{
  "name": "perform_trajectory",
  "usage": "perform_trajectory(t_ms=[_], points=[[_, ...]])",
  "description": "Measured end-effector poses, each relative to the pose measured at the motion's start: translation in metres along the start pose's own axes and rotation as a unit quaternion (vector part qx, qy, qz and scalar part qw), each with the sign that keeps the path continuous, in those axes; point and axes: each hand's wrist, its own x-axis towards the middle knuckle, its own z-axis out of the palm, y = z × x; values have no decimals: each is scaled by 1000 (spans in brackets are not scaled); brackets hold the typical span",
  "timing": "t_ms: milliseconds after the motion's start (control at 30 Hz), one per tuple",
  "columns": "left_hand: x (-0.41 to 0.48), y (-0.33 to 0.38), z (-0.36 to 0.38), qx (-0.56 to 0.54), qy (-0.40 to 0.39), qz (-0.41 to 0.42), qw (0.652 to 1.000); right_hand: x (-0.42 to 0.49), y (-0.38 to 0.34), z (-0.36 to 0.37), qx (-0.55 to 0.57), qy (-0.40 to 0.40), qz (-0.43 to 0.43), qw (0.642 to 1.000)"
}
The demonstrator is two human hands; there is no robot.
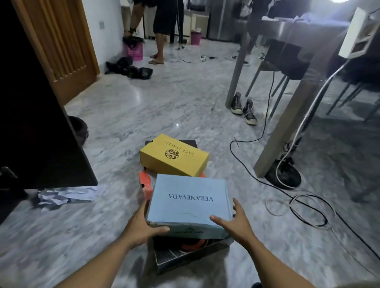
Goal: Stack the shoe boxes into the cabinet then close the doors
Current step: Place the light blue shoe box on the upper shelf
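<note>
Pretty dim overall, with a cool bluish cast. A bright lamp (337,1) blows out the top right corner, and the floor (176,106) shows small glare spots. The left side is near black (no detail). Edges bend and smear, fisheye style, and the background is soft.

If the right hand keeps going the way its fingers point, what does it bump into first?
Most likely the blue box. The right hand is open, its fingers aimed at the box's near right edge, though how close they are is unclear.

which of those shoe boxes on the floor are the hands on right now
The light blue box printed VERANEVADA, nearest the camera. The left hand grips its corner; the yellow box lies beyond, untouched.
</note>
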Motion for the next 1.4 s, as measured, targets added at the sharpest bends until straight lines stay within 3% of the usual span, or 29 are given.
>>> perform_trajectory(t_ms=[200, 533, 667, 900, 1100, 1267, 1400], points=[[11, -10, 14, -10, 11, 23, 1000, 5, 18, 13, 54, 2, -72, 996], [1, 7, 0, 15, 52, 60, 997, -8, 4, 19, 37, 30, -121, 992], [-25, 24, -41, 41, 92, 75, 992, -25, -35, 32, 30, 47, -140, 989], [-89, 64, -160, 27, 233, 102, 967, -57, -169, 73, 37, 39, -272, 961], [-169, 79, -259, 13, 402, 114, 908, -87, -300, 130, 85, -52, -375, 922], [-225, 81, -299, -58, 516, 163, 839, -102, -380, 182, 63, -120, -470, 872], [-271, 78, -325, -74, 596, 155, 784, -128, -425, 220, 76, -177, -524, 830]])
